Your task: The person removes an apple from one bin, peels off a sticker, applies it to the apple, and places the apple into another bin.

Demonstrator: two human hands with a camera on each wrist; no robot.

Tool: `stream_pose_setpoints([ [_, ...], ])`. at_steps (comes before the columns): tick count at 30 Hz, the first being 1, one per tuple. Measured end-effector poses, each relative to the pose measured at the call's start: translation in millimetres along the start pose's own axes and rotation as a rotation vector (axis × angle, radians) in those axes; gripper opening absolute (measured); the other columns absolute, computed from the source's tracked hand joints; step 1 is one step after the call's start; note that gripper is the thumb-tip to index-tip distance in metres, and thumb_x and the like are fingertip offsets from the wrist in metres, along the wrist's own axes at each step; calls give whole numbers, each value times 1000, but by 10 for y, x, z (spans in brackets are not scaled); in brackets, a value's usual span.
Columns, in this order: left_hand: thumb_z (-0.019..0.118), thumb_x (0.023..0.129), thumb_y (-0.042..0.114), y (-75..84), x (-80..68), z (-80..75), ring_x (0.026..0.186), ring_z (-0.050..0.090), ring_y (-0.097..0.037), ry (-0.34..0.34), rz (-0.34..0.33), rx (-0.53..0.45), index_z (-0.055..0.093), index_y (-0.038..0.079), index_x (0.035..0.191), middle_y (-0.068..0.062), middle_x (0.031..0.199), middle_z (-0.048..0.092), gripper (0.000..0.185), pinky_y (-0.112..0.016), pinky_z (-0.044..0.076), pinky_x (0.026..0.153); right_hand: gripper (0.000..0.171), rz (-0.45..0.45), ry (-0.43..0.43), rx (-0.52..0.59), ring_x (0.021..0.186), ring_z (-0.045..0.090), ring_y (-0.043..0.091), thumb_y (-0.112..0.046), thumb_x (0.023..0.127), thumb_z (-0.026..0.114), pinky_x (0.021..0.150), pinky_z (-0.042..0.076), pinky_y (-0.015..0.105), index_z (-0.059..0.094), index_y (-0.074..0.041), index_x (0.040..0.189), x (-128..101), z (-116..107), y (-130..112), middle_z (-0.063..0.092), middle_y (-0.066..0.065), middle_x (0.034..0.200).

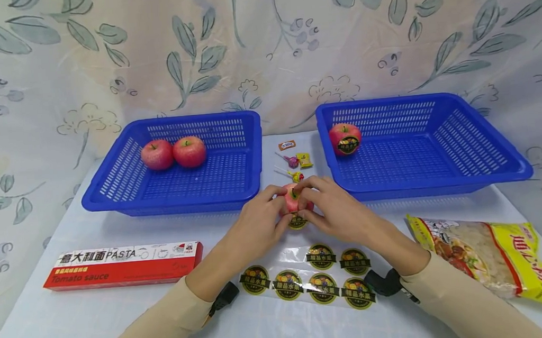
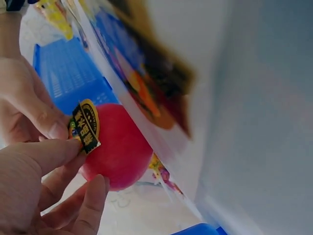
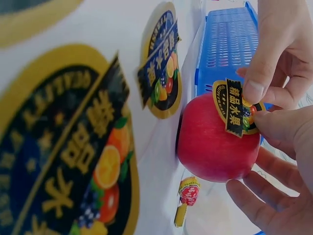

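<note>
Both hands hold a red apple (image 1: 292, 203) between them over the table's middle. The left hand (image 1: 259, 219) curls its fingers round the left side, the right hand (image 1: 338, 209) round the right. A round black-and-gold fruit sticker (image 3: 231, 108) lies against the apple's near side. Both thumbs press on it, close together, as the two wrist views show. Part of the sticker's edge stands out from the skin in the left wrist view. Nearer the person lies a clear sheet of several like stickers (image 1: 288, 285), between the forearms.
Two red apples (image 1: 189, 152) sit in the left blue basket (image 1: 173, 202); a stickered apple (image 1: 345, 137) sits in the right blue basket (image 1: 425, 183). Between the baskets lie lollipops (image 1: 292, 161) and wrapped sweets (image 1: 305, 160). A pasta box (image 1: 123, 266) lies left, a yellow food bag (image 1: 493, 255) right.
</note>
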State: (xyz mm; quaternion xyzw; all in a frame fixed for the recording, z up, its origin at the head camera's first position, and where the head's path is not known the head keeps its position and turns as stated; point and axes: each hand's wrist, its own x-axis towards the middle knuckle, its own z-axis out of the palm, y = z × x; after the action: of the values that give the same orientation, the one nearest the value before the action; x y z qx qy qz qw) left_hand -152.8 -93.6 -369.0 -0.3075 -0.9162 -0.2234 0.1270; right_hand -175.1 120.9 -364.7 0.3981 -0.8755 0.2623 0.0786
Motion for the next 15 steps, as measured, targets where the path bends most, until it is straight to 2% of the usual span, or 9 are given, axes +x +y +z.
stream_pose_setpoints([
  [7,77,91,13,13,46,20,113,67,-28,4,4,36,64,11,80,-13,124,68,18,-40,58,94,9,12,13,-9,116,60,31,-10,95,73,101,49,46,65,-12,93,-4,30,30,66,11,126],
  [10,78,91,13,16,52,20,102,67,-25,2,2,30,62,9,87,-11,113,68,17,-39,59,86,8,10,26,-14,115,61,31,-10,94,73,101,50,45,65,-11,94,-3,42,38,67,11,125],
  [15,82,89,14,14,56,7,82,58,-21,7,-11,10,60,8,99,-6,93,61,25,-38,53,72,16,7,57,0,99,60,23,-9,92,76,87,51,38,63,-9,102,-2,66,42,65,5,110],
])
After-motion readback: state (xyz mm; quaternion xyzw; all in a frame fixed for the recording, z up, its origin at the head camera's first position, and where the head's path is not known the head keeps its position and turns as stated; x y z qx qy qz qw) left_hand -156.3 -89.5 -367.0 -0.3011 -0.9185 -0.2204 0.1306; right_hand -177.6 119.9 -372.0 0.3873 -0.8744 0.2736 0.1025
